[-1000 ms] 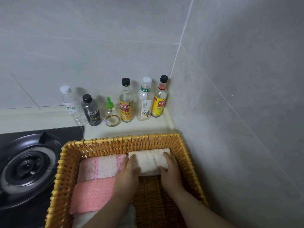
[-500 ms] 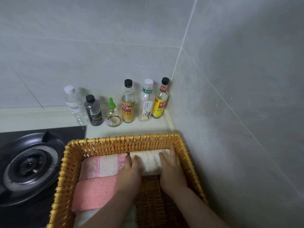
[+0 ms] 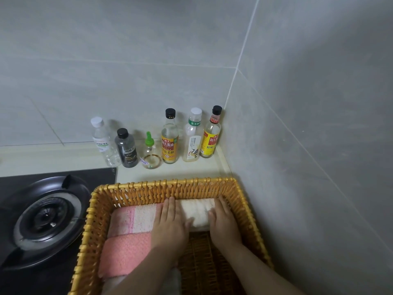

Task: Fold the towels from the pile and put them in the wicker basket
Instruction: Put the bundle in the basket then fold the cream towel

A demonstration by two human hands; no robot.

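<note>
Cream towel [image 3: 197, 211] pushed to basket [image 3: 165, 184] back wall; left hand [image 3: 170, 224], right hand [image 3: 223, 225] flat, pressing.

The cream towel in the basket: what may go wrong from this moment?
1. The cream towel sits pressed between the left hand and right hand at the far wall of the basket; once released, it may loosen and unfold.
2. The left hand lies at the edge of the striped towel; pulling back could ruffle its fold.
3. The basket stands right beside the burner; risky if lit.
</note>
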